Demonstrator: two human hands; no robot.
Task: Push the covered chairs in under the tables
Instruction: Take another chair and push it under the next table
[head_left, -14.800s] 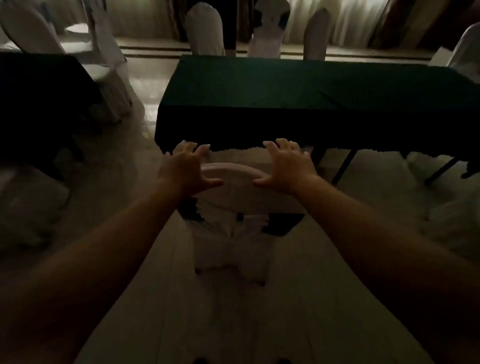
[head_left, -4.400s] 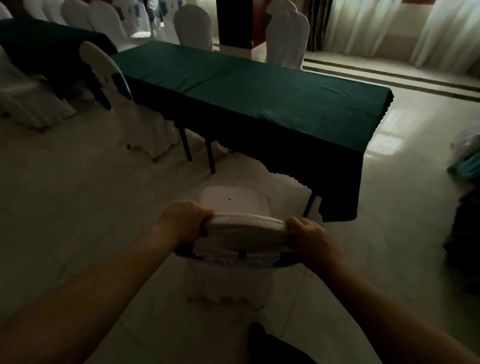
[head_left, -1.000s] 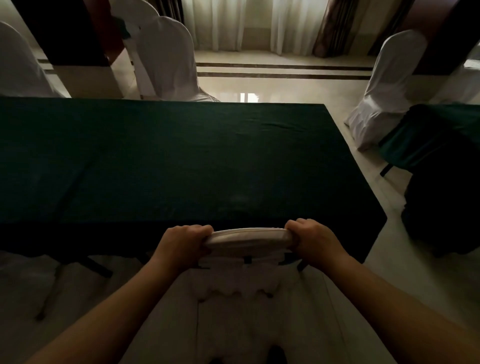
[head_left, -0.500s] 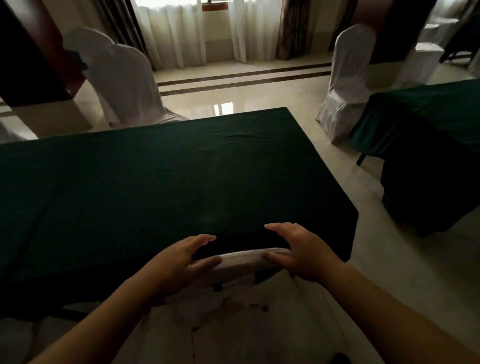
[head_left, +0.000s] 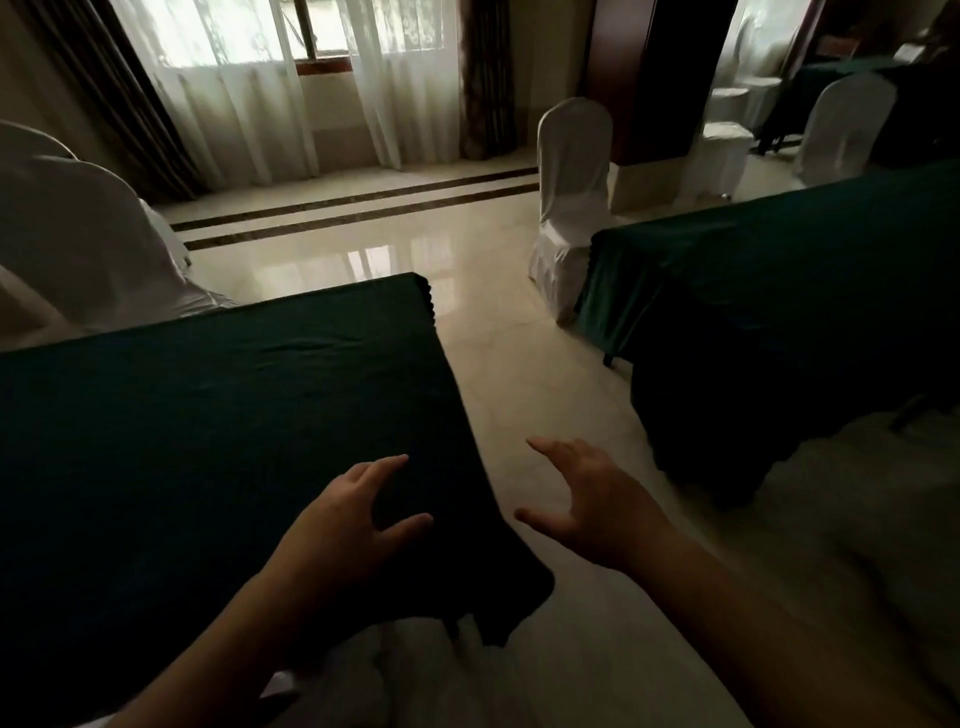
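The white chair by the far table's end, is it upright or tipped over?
Upright. The white chair stands with its back vertical, its cover hanging to the floor, beside the far table.

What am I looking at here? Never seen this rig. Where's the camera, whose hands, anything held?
There is no robot. One wide-angle camera sits on a person's head and looks forward and down, so the bare arms come in from the bottom edge. The left hand is spread open above the near corner of a table under a dark green cloth. The right hand is open over the tiled floor. Neither has a grip on anything. Nothing lies on the cloth. Across the aisle, a white-covered chair stands at the end of a second green table. White fabric shows at the bottom edge, too dim to identify.
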